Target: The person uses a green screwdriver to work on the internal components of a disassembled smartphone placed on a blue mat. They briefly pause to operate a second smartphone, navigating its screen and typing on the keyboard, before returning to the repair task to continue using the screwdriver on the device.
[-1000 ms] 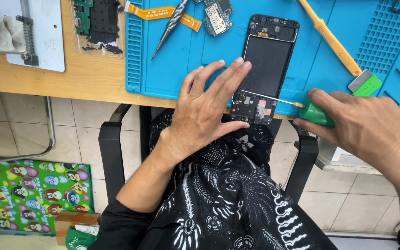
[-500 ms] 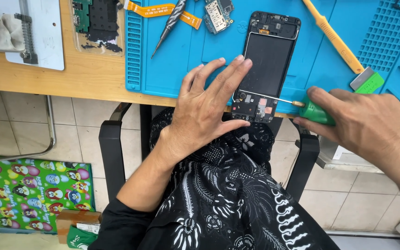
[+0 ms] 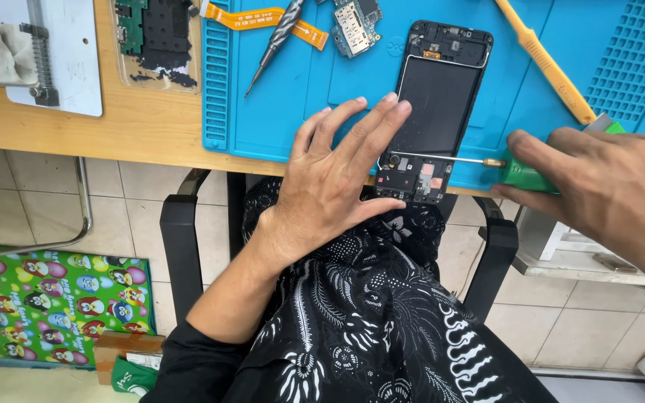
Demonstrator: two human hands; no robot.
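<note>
One opened phone frame [image 3: 442, 104] lies flat on the blue mat [image 3: 278, 112], at the near edge of the surface [image 3: 113, 134]. Left hand [image 3: 337, 175] is spread flat, fingers apart, at 9 o'clock of the frame, fingertips on its edge. Right hand [image 3: 606, 190] is clamped on one green-handled screwdriver [image 3: 479, 160], tip at the frame's lower board.

Judged light, thin and stiff, with a fragile glass side and exposed circuitry; best held by the side rails.

At 10 to 12 o'clock: one tweezers [image 3: 274, 41], one orange flex ribbon [image 3: 263, 16], one small circuit board [image 3: 354, 22]. One yellow pry tool [image 3: 546, 63] at 2 o'clock.
</note>
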